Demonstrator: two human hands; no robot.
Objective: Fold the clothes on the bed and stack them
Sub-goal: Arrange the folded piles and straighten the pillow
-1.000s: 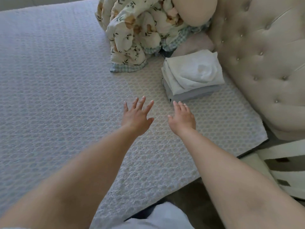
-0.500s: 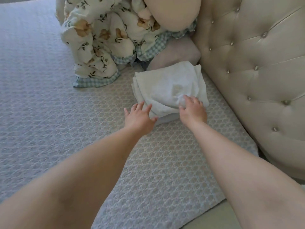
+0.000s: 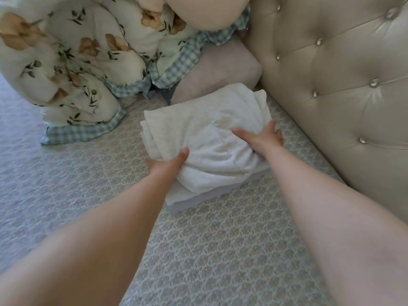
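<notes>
Between both hands (image 3: 167, 165), folded stack (image 3: 198, 133).

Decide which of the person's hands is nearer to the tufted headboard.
Right. The right hand grips the far side of the white folded stack, close beside the headboard; the left hand holds the stack's opposite edge.

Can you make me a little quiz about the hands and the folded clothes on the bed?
1. True or false: both hands grip the white folded stack.
2. Which lies under the white clothes: A) a pale lavender folded piece, B) a red towel, C) a book?
3. What patterned thing is bunched up behind the stack?

Key
1. True: the left hand holds its near left corner, the right hand its right side.
2. A.
3. The floral quilt with a checked border.
</notes>
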